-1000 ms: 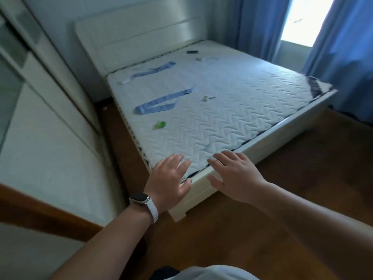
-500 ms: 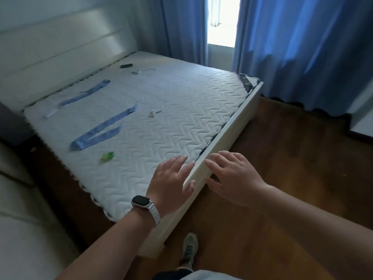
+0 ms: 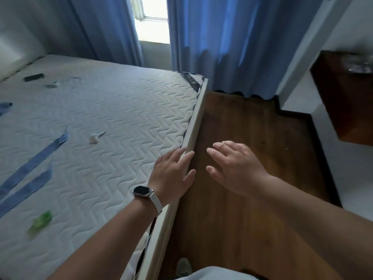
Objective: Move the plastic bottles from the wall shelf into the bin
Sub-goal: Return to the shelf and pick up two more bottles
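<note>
"Well, where are the hands?"

"Left hand (image 3: 171,174) is over the bed's (image 3: 193,126) edge and right hand (image 3: 234,168) over the floor (image 3: 252,122) — each grip wide, fingers straight, holding nothing."

"And the shelf (image 3: 343,102)?"

"Far right, on the wall. Clear shapes (image 3: 361,64) lie on top — too blurred to tell whether they are bottles. They are well apart from both hands."

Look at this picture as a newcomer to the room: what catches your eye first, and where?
Two open hands reach forward at centre: the left hand over the edge of the white quilted mattress, the right hand over the wooden floor. Blue strips lie on the mattress at left, blue curtains hang behind, and a dark wooden shelf juts from the right wall.
</note>
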`<state>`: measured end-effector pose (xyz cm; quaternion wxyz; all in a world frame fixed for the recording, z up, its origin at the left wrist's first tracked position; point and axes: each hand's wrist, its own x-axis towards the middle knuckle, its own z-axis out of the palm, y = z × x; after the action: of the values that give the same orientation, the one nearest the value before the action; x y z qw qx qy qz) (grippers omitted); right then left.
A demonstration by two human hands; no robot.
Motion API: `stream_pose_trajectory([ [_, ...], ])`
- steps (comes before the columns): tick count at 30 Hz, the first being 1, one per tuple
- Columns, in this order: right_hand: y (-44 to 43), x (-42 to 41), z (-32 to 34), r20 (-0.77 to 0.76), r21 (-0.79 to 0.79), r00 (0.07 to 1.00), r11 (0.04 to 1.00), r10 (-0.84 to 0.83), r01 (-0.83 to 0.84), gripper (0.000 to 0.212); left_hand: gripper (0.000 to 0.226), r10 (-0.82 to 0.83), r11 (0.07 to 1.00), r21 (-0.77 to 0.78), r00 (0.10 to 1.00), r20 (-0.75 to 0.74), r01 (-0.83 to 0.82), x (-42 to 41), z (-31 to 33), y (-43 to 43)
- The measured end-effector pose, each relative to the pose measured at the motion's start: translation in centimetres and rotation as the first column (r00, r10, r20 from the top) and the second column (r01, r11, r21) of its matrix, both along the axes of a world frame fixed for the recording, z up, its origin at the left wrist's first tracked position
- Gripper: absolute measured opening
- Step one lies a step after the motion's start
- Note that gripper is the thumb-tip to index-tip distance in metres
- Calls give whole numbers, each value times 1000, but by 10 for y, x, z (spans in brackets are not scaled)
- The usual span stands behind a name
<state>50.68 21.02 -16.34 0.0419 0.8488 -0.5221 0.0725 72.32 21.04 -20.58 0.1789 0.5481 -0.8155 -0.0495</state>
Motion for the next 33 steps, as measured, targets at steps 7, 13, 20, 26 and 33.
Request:
stream_pose_trajectory([
  [7, -34, -77, -2, 12, -16, 963, 963, -268, 268, 59, 54, -204, 979, -27, 979, -23, 204, -79, 7, -86],
  [13, -73, -150, -22, 68, 5, 927, 929, -368, 369, 59, 53, -326, 945, -31, 945, 36, 327, -159, 8, -146],
  [20, -147, -270, -17, 91, 27, 900, 904, -426, 426, 55, 54, -373, 927, 3, 925, 70, 374, -281, 25, -226],
  [26, -202, -371, -3, 54, 33, 868, 869, -494, 493, 53, 51, -432, 895, -79, 898, 85, 439, -394, 53, -288],
  [33, -249, -433, 2, 59, 52, 839, 841, -541, 538, 53, 51, -455, 884, -46, 879, 146, 465, -445, 56, -351],
])
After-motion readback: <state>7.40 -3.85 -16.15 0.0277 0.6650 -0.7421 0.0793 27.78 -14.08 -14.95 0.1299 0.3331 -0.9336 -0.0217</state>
